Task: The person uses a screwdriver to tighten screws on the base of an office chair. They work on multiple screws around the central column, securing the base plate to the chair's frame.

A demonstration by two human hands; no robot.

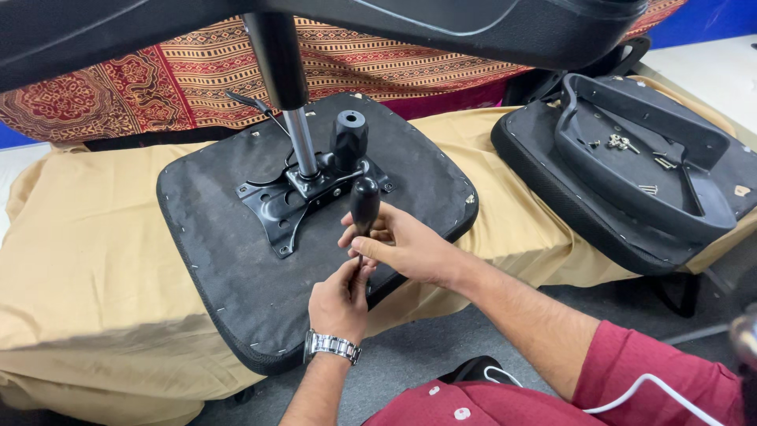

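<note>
An upturned black seat cushion [229, 260] is laid on a surface draped in a tan cloth [87, 237]. A black metal mounting plate [280, 207] is fixed at its middle, and a chrome gas-lift column [300, 142] rises from the plate to a dark chair base [441, 24] that crosses the top of the view and hides part of the patterned red fabric [181, 71] behind. A black cylindrical knob [349, 138] stands just beside the column.

A black-handled screwdriver [364, 207] is held upright over the cushion's near edge. The right hand [402, 248] is clenched around its lower handle; the left hand [341, 300], with a metal wristwatch [333, 345] on the wrist, is pinched on the shaft just below. The tip is hidden by the fingers.

To the right, a 2nd dark cushion [568, 197] carries a black armrest frame [646, 170], inside which loose screws [623, 143] are lying.
</note>
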